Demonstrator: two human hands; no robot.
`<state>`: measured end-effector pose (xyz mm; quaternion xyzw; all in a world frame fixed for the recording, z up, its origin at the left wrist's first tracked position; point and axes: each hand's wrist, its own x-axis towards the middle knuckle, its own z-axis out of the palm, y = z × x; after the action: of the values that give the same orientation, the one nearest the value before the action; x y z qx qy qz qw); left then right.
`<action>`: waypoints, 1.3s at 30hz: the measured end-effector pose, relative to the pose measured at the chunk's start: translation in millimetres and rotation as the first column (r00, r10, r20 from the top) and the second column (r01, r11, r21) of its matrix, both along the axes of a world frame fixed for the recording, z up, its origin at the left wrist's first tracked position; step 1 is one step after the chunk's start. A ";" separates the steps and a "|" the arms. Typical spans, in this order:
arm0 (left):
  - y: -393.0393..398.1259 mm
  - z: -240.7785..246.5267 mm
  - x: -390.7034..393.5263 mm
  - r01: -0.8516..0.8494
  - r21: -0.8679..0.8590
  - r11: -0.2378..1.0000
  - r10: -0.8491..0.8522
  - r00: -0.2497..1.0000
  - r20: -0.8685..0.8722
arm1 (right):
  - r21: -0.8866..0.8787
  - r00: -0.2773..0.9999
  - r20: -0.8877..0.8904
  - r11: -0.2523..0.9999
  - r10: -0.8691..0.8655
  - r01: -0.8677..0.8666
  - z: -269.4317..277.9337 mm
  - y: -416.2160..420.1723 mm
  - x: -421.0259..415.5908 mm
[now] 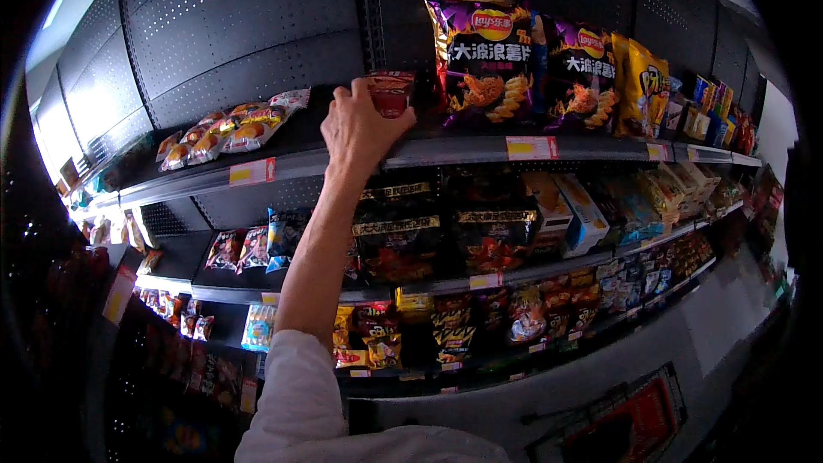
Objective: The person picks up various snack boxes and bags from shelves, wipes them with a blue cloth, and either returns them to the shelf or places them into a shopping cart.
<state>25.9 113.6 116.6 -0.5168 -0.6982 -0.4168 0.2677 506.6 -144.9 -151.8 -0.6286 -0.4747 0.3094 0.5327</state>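
My left hand [360, 122] reaches up to the top shelf, its back towards me and its thumb on the right. Its fingers and thumb are around a small dark red package [390, 93], which stands on the shelf or just above it; I cannot tell which. The hand covers part of the package's left side. To its right stand two upright Lay's chip bags, a nearer one [492, 61] and another [582, 74]. Clear-wrapped packs of small buns [247, 128] lie to its left. My right hand is out of view.
A yellow snack bag [643, 87] and small boxes stand farther right on the top shelf. Price tags line the front edge [450, 149]. Lower shelves hold dark snack bags [398, 231], a blue-and-white box [580, 215] and small packets. A red basket-like object [643, 415] is low at right.
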 end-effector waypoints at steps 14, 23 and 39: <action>-224.5 -110.8 29.0 0.391 0.299 0.870 -0.372 0.920 -0.119 | 0.241 0.465 -0.842 0.962 0.274 -0.131 22.3 114.9 -74.1; -245.0 -177.6 84.7 0.660 0.041 0.750 -0.660 0.742 0.119 | 0.548 0.665 0.636 0.378 0.391 -0.746 67.9 117.0 -193.8; -254.0 -223.5 94.7 0.758 -0.123 0.640 -0.678 0.633 0.374 | -0.054 0.620 0.361 0.679 0.697 -0.732 47.3 202.7 -222.4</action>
<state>120.6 -140.5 -106.9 -0.7169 -0.5123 -0.4617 -0.1019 284.2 57.8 -104.4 -0.4053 -0.7870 0.3540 0.3018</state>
